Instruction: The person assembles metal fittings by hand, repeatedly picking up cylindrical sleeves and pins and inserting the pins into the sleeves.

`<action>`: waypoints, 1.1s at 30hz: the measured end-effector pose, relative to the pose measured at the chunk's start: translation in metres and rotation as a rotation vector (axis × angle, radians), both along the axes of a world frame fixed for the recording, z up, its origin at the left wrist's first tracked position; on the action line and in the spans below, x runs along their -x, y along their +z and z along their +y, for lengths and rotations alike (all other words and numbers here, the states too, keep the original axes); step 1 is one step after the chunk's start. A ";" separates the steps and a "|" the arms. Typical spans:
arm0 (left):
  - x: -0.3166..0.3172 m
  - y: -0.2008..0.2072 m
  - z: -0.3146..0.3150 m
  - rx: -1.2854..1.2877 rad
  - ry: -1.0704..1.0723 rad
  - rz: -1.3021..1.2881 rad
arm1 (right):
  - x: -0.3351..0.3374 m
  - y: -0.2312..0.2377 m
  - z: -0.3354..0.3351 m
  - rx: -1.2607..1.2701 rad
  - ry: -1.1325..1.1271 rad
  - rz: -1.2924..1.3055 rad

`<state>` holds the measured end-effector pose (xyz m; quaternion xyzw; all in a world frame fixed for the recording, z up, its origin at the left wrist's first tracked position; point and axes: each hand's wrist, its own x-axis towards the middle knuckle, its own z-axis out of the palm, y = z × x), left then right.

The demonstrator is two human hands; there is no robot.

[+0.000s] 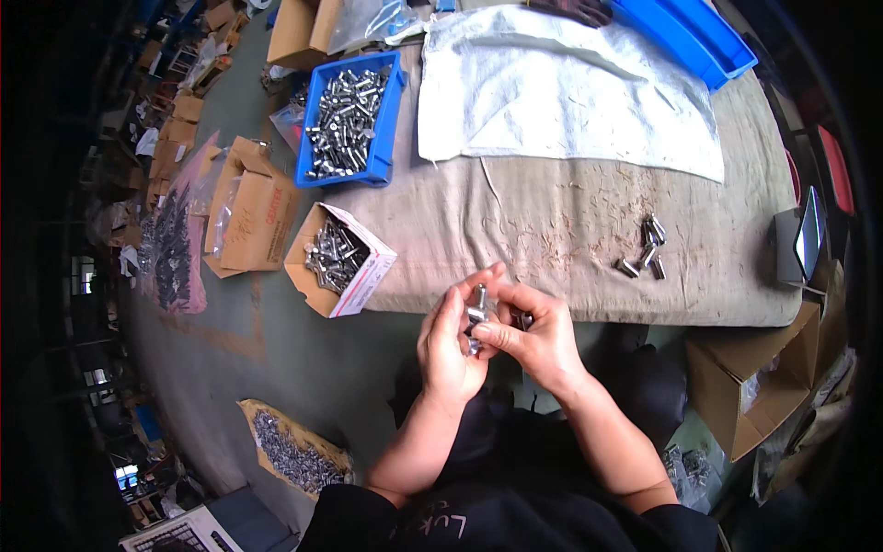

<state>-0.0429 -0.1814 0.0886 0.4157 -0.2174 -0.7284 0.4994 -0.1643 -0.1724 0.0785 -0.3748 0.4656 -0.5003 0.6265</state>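
Observation:
Just off the table's near edge, my two hands come together around a few shiny metal bolts [478, 315]. My left hand [443, 345] is curled around them from the left, with one bolt standing up between the hands and another showing lower by the palm. From the right, my right hand [547, 342] presses its thumb against these pieces. More metal shows between its curled fingers. Fingers cover parts of the bolts, so their full shape and number are hidden. On the cloth to the right lies a small group of similar loose bolts [650, 247].
Left of my hands stands an open carton [372, 276] of metal parts, with a blue bin [394, 120] of bolts behind it. A white woven sheet [570, 101] covers the table's far part. Thin brownish shavings [589, 216] litter the cloth. Another blue bin [690, 41] sits far right.

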 end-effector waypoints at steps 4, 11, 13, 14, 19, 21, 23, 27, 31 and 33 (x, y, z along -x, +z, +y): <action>0.007 0.002 0.004 -0.051 -0.006 -0.020 | -0.007 0.003 -0.001 -0.105 -0.134 -0.082; 0.023 -0.010 0.010 0.198 0.092 -0.313 | -0.017 0.000 -0.006 -0.084 -0.198 -0.128; 0.026 -0.015 0.012 0.157 0.162 -0.335 | -0.021 -0.006 -0.009 0.081 -0.218 -0.003; 0.026 -0.016 0.012 0.115 0.161 -0.301 | -0.022 -0.007 -0.008 0.071 -0.260 0.014; 0.022 -0.017 0.013 -0.069 0.046 0.222 | 0.005 0.002 -0.017 -0.162 -0.439 -0.402; 0.019 -0.022 0.005 -0.388 0.115 0.310 | 0.023 0.009 -0.026 -0.109 -0.440 -0.565; 0.009 -0.029 0.001 -0.353 0.119 0.449 | 0.033 0.012 -0.028 -0.126 -0.473 -0.757; 0.000 -0.051 0.002 -0.413 0.178 0.498 | 0.040 0.010 -0.018 -0.158 -0.230 -0.846; 0.009 -0.069 0.006 -0.476 0.214 0.540 | 0.034 -0.001 -0.013 -0.122 -0.010 -0.972; 0.012 -0.072 0.004 -0.512 0.240 0.605 | 0.030 -0.007 -0.014 -0.127 0.042 -1.067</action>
